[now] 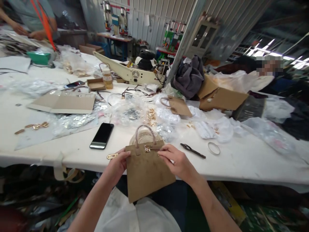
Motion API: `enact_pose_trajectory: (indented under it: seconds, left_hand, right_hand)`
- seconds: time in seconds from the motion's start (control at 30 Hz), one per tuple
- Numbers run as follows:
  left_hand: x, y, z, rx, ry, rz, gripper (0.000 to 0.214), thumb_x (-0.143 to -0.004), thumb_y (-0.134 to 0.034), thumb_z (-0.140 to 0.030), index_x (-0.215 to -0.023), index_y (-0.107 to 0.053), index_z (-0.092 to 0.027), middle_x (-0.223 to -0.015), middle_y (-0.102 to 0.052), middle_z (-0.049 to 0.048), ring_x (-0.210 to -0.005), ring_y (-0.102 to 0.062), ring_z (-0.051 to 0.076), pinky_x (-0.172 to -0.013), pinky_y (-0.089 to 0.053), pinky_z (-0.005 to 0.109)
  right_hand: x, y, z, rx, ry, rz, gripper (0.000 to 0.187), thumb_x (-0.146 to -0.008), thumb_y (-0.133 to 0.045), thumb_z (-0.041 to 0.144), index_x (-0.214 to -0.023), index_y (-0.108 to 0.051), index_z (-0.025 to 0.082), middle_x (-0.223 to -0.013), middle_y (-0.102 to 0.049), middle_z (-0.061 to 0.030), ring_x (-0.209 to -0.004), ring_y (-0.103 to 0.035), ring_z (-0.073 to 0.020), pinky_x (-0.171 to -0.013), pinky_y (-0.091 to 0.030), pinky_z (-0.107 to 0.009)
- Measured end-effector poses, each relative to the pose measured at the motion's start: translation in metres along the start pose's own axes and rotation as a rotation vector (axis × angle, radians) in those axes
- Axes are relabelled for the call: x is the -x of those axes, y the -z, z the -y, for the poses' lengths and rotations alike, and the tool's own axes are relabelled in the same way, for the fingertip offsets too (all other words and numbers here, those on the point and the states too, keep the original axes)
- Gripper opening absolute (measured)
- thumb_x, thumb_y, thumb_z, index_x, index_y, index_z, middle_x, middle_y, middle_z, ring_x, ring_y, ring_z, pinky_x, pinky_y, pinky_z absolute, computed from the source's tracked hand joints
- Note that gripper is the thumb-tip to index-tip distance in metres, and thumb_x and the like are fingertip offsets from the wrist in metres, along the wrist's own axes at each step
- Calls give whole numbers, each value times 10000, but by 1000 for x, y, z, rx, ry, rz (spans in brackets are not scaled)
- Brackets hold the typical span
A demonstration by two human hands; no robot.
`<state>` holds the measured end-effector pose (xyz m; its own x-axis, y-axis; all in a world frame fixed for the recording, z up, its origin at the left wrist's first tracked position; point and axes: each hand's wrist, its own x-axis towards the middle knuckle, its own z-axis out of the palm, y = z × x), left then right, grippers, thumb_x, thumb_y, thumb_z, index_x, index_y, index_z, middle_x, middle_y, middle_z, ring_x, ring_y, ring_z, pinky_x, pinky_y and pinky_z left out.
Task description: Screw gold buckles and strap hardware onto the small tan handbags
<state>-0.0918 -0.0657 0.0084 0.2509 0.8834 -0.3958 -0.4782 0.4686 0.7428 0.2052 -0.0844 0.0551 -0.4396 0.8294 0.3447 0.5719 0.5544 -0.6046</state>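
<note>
A brown handbag panel (147, 174) with a curved handle (146, 129) is tilted against the table's front edge, over my lap. My left hand (120, 161) grips its upper left edge between thumb and fingers. Just left of those fingers a gold slotted metal plate (112, 156) sticks out; what it is fixed to is hidden. A gold clasp (147, 148) sits near the panel's top, below the handle. To its right, my right hand (175, 159) pinches the end of a thin brown strap (155, 148), fingertips close to the panel. The fingers partly cover the strap end.
A black phone (101, 136) lies at left; a dark pen-like tool (193, 150) and a pale ring (213, 148) lie at right. Behind are gold fittings (151, 116), plastic bags (127, 112), another handled panel (180, 106) and a cream machine (135, 74). A co-worker's hands (30, 33) show far left.
</note>
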Motion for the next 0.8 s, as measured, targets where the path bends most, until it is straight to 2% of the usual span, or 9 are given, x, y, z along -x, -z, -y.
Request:
enact_pose_trajectory:
  seconds: [0.1,0.23,0.37,0.47,0.57,0.63,0.7,0.8]
  left_hand:
    - [5,2,3,22,-8,39,471,-831,-835,-353,-1243,-778,-132,-1180,-818,139,-906,-764,237,-739,-599,279]
    - [13,3,3,48,-22,65,483,-870,-805,-341,-1309,-762,-144,-1252,-799,142,-989,-768,264,-741,-594,283]
    - [18,5,3,52,-33,88,482,-962,-767,-384,-1393,-732,-171,-1336,-769,148,-1181,-736,304,-840,-607,302]
    - [19,4,4,71,-33,102,479,-994,-766,-431,-1392,-735,-166,-1341,-764,160,-1215,-726,309,-905,-609,318]
    - [19,-1,8,105,-26,117,492,-989,-785,-463,-1373,-745,-159,-1307,-776,165,-1184,-740,302,-932,-609,330]
    - [21,-5,10,124,-45,120,484,-984,-795,-471,-1355,-755,-163,-1287,-783,159,-1168,-746,296,-949,-606,334]
    - [22,-6,12,130,-68,114,469,-982,-800,-470,-1342,-763,-172,-1272,-790,150,-1162,-748,295,-962,-603,339]
    - [25,-5,14,124,-91,98,459,-987,-798,-467,-1345,-765,-181,-1272,-793,145,-1175,-743,303,-975,-599,348]
  right_hand:
    - [-2,-27,5,-8,-25,58,212,-1077,-627,169,-1207,-779,239,-1206,-706,-105,-1100,-726,-240,-960,-624,-361]
    - [-4,-43,7,-25,-86,-36,223,-1075,-589,149,-1130,-781,248,-1149,-717,-91,-1087,-729,-243,-960,-628,-369]
    - [-6,-49,17,-159,-293,-138,251,-995,-712,176,-1218,-793,258,-1223,-743,-85,-1031,-753,-232,-926,-664,-364]
    - [-11,-59,33,-281,-411,-221,137,-952,-799,256,-1081,-844,246,-1233,-773,-83,-1079,-765,-240,-901,-670,-327]
    - [-23,-73,53,-303,-461,-189,81,-955,-800,294,-957,-850,231,-1087,-818,-70,-982,-784,-233,-852,-662,-312]
    - [-33,-82,61,-288,-507,-177,114,-956,-791,287,-1029,-859,233,-1012,-834,-58,-875,-789,-224,-814,-666,-319]
    - [-40,-88,65,-265,-519,-201,200,-964,-772,274,-1139,-861,242,-1032,-845,-62,-869,-798,-236,-820,-679,-339]
    - [-47,-90,64,-218,-456,-228,200,-975,-745,267,-1129,-874,255,-1060,-847,-68,-896,-805,-256,-826,-687,-362]
